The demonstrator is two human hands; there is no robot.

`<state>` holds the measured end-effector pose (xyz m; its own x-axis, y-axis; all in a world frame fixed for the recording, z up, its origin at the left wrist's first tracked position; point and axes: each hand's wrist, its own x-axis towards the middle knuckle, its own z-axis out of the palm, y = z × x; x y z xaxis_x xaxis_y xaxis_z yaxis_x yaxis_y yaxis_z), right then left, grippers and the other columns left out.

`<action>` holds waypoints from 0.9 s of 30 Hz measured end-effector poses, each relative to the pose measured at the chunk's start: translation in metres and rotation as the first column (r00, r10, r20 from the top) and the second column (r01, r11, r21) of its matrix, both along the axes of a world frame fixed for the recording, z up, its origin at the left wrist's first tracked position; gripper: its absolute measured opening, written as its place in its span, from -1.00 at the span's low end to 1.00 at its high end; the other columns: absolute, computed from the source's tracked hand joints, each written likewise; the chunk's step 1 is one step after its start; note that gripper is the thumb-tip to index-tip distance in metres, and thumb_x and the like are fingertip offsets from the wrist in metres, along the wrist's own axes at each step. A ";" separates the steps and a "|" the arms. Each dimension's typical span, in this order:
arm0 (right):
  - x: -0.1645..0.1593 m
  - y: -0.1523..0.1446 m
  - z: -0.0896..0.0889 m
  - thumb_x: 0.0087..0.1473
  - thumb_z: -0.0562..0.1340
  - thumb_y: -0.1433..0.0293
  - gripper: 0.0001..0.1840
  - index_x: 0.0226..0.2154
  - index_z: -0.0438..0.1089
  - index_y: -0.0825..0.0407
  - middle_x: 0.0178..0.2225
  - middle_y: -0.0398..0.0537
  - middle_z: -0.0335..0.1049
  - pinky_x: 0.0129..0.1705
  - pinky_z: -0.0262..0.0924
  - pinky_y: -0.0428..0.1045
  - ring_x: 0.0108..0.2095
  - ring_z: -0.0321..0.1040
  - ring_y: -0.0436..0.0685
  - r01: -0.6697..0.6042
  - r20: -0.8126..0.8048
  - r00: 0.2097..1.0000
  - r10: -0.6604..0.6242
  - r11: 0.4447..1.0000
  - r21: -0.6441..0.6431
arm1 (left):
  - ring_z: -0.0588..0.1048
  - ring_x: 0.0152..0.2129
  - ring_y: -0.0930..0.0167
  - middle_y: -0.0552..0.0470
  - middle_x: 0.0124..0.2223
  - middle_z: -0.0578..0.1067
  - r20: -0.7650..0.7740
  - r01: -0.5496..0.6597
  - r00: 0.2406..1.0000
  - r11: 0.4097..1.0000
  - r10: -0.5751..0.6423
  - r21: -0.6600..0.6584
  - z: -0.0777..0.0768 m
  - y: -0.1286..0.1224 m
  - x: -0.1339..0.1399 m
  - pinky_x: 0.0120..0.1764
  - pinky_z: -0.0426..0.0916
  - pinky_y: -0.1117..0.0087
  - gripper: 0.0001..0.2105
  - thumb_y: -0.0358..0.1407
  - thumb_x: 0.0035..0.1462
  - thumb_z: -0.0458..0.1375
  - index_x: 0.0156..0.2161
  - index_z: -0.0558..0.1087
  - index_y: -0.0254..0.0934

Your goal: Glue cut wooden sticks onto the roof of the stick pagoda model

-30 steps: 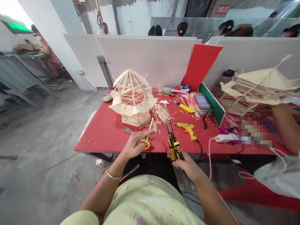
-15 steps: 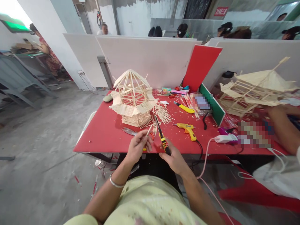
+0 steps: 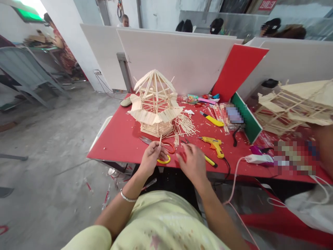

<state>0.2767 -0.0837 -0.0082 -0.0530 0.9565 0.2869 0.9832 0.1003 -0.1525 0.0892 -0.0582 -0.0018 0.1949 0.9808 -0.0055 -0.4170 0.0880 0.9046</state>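
Pinched upright in my left hand (image 3: 151, 157) is a short wooden stick (image 3: 160, 139). My right hand (image 3: 193, 164) hovers empty, fingers apart, over the table's front edge. Close beside it lies a black-and-yellow utility knife (image 3: 210, 160), partly hidden under the hand. Scissors (image 3: 170, 147) with red and yellow handles rest by my left hand, which covers part of them. Behind both hands stands a pavilion model (image 3: 156, 110) built of thin wooden sticks, with an open-framed roof. A heap of loose sticks (image 3: 186, 125) lies at its right side.
A yellow glue gun (image 3: 213, 145) and a yellow-handled knife (image 3: 212, 119) lie to the right on the red table (image 3: 114, 139). Beyond a green board (image 3: 248, 119), a co-worker's arm (image 3: 324, 146) is beside another stick model (image 3: 291, 107). White panels (image 3: 177, 62) stand behind.
My right hand has let go of the utility knife, which now lies on the table. My left hand still holds the stick, now more upright. The view has shifted slightly left.
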 end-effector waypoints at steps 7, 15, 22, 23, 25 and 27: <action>-0.077 0.044 -0.004 0.12 0.14 0.43 -0.45 0.19 0.22 0.01 -0.16 0.13 0.40 -0.12 0.17 0.04 -0.11 0.34 0.24 -0.216 0.084 0.967 0.240 0.950 -0.224 | 0.17 -0.69 0.66 0.10 -0.41 0.43 0.028 -0.112 0.993 0.994 0.112 0.004 0.013 -0.005 -0.023 -0.61 0.08 0.59 -0.75 -0.24 0.14 0.25 -0.10 0.48 -0.32; -0.083 0.050 -0.010 0.17 0.17 0.21 -0.39 0.23 0.17 0.05 -0.19 0.17 0.45 -0.16 0.25 0.08 -0.19 0.43 0.28 -0.188 0.061 0.976 0.207 0.954 -0.234 | 0.06 -0.71 0.67 0.17 -0.54 0.29 0.182 -0.341 0.917 0.934 0.356 -0.109 0.016 -0.008 -0.050 -0.65 -0.08 0.60 -0.53 -0.16 0.06 0.33 0.07 0.50 -0.28; -0.079 0.012 0.005 0.21 0.14 0.18 -0.32 0.31 0.00 -0.03 0.03 0.07 0.37 -0.01 0.29 0.09 -0.03 0.36 0.18 -0.407 -0.572 0.747 0.338 0.913 0.008 | 0.06 -0.73 0.69 0.12 -0.51 0.37 0.220 -0.414 0.878 0.906 0.424 -0.092 0.014 -0.014 -0.057 -0.65 -0.07 0.60 -0.59 -0.18 0.09 0.32 0.05 0.53 -0.24; -0.081 0.008 0.010 0.19 0.16 0.20 -0.30 0.31 0.00 -0.03 0.02 0.07 0.36 0.02 0.27 0.10 -0.02 0.35 0.18 -0.415 -0.574 0.738 0.354 0.910 0.029 | 0.08 -0.72 0.69 0.12 -0.51 0.38 0.222 -0.408 0.881 0.909 0.418 -0.091 0.013 -0.015 -0.056 -0.65 -0.05 0.60 -0.60 -0.18 0.08 0.32 0.04 0.54 -0.23; -0.085 0.003 0.019 0.19 0.17 0.23 -0.31 0.31 0.01 -0.03 -0.05 0.07 0.36 0.01 0.26 0.12 -0.06 0.33 0.19 -0.402 -0.535 0.762 0.364 0.914 0.050 | 0.14 -0.70 0.67 0.11 -0.50 0.39 0.220 -0.399 0.887 0.913 0.407 -0.081 0.013 -0.017 -0.051 -0.63 0.00 0.61 -0.62 -0.19 0.07 0.33 0.02 0.56 -0.22; -0.089 0.000 0.025 0.21 0.14 0.25 -0.34 0.32 0.02 -0.02 -0.15 0.04 0.35 -0.06 0.28 0.11 -0.14 0.33 0.19 -0.365 -0.461 0.817 0.347 0.929 0.053 | 0.20 -0.66 0.64 0.10 -0.50 0.40 0.214 -0.405 0.887 0.912 0.408 -0.061 0.013 -0.018 -0.047 -0.61 0.06 0.60 -0.63 -0.20 0.06 0.34 0.00 0.57 -0.21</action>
